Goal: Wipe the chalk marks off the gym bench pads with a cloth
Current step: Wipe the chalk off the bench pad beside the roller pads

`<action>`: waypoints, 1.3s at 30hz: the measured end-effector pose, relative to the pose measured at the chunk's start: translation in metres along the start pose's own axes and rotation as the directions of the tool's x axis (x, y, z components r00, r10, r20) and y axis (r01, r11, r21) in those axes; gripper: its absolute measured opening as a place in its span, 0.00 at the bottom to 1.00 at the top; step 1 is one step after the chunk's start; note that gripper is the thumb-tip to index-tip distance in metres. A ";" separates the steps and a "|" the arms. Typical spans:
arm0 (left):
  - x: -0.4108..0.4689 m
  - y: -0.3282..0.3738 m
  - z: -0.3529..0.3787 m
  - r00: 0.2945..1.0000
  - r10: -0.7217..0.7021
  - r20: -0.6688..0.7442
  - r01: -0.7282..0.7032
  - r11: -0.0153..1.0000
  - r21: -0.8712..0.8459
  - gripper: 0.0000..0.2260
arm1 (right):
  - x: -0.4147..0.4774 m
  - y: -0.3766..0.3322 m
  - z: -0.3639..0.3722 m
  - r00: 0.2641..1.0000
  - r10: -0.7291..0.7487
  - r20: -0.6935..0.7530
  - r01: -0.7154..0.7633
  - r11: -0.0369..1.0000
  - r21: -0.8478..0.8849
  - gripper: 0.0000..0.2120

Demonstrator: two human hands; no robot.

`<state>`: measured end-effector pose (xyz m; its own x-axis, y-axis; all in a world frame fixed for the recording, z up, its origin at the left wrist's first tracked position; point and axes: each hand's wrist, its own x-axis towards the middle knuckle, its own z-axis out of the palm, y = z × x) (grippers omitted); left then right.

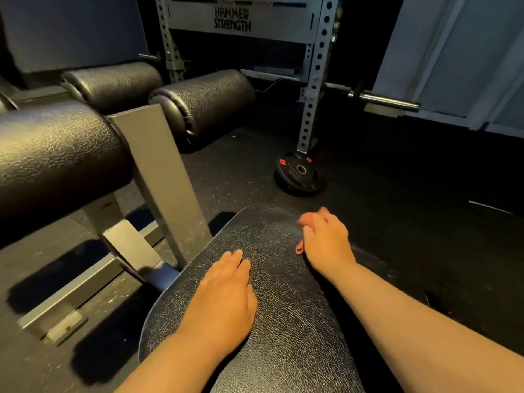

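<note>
Near: left grip (226,293) flat, released, on the pad (283,321); good as a brace. Right grip (326,236) curled at the far right edge, blurred, can't tell if it holds anything. No cloth visible. Pale haze (272,222) beside it, likely chalk: wipe with firm overlapping strokes. Rollers (204,100) beyond, probably next.

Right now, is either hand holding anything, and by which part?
Left hand lies flat on the bench pad, holding nothing. Right hand is curled and blurred; whether it holds anything is unclear.
</note>
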<state>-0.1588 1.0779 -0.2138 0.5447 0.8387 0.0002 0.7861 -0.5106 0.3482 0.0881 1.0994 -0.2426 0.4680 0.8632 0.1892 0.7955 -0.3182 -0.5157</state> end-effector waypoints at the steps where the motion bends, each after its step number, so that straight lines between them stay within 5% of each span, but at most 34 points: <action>1: -0.001 -0.001 -0.001 1.000 0.002 0.004 -0.002 1.000 0.004 0.25 | 0.007 -0.007 0.004 0.990 0.137 -0.039 -0.137 0.991 -0.007 0.13; 3: -0.002 -0.003 -0.001 1.000 0.004 0.006 -0.004 1.000 0.004 0.25 | 0.010 -0.035 0.016 0.985 0.136 -0.103 -0.147 0.984 -0.098 0.09; 6: -0.001 -0.004 -0.001 1.000 0.002 0.004 -0.002 1.000 -0.005 0.25 | -0.001 -0.057 0.033 0.948 -0.310 0.077 0.311 0.950 0.002 0.13; 8: 0.000 -0.003 -0.002 1.000 -0.002 0.003 0.002 1.000 -0.010 0.25 | 0.005 -0.049 0.028 0.880 -0.430 0.200 0.423 0.903 0.080 0.18; 9: -0.001 -0.003 -0.004 1.000 -0.005 0.008 0.005 1.000 -0.015 0.25 | 0.016 -0.038 0.029 0.881 -0.436 0.185 0.436 0.899 0.038 0.16; 13: -0.003 -0.004 -0.008 1.000 -0.012 0.020 0.013 1.000 -0.010 0.25 | 0.041 -0.049 0.023 0.997 0.034 0.074 -0.031 0.999 -0.040 0.11; 15: -0.002 -0.006 -0.008 1.000 -0.014 0.020 0.014 1.000 -0.011 0.25 | 0.035 -0.083 0.030 0.992 -0.100 0.075 0.105 0.992 -0.068 0.07; 19: 0.001 -0.007 -0.009 1.000 -0.005 0.016 0.005 1.000 -0.012 0.25 | 0.017 -0.090 0.037 0.833 -0.491 0.254 0.465 0.871 0.159 0.16; 21: 0.001 -0.008 -0.010 1.000 -0.008 0.027 0.009 1.000 -0.024 0.25 | 0.036 -0.067 0.037 0.883 -0.414 0.223 0.407 0.910 0.081 0.16; 24: -0.002 -0.011 -0.011 0.999 -0.019 0.040 0.020 0.999 -0.027 0.26 | 0.050 -0.066 0.036 0.994 -0.043 0.101 0.052 0.994 -0.096 0.14; 26: -0.002 -0.013 -0.012 0.999 -0.019 0.038 0.020 1.000 -0.020 0.26 | 0.040 -0.090 0.039 0.979 -0.177 0.098 0.184 0.981 -0.067 0.11; 30: 0.000 -0.012 -0.012 0.999 -0.007 0.031 0.007 1.000 -0.007 0.25 | 0.007 -0.091 0.033 0.790 -0.550 0.270 0.514 0.835 0.197 0.19; 32: -0.001 -0.012 -0.014 0.999 -0.002 0.046 0.002 1.000 -0.002 0.24 | 0.016 -0.071 0.024 0.842 -0.504 0.193 0.483 0.863 0.150 0.18; 35: -0.004 -0.015 -0.017 0.997 -0.008 0.075 0.007 1.000 0.011 0.25 | 0.019 -0.067 0.019 0.994 -0.109 0.032 0.107 0.993 0.052 0.16; 39: -0.005 -0.025 -0.019 0.999 -0.010 0.052 0.008 0.999 0.036 0.22 | -0.027 -0.099 0.036 0.896 -0.407 0.177 0.390 0.913 0.121 0.19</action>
<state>-0.1864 1.0904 -0.2051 0.5512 0.8328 -0.0521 0.8007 -0.5103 0.3138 -0.0174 1.1216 -0.2264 0.0279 0.9725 0.2312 0.8619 0.0938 -0.4983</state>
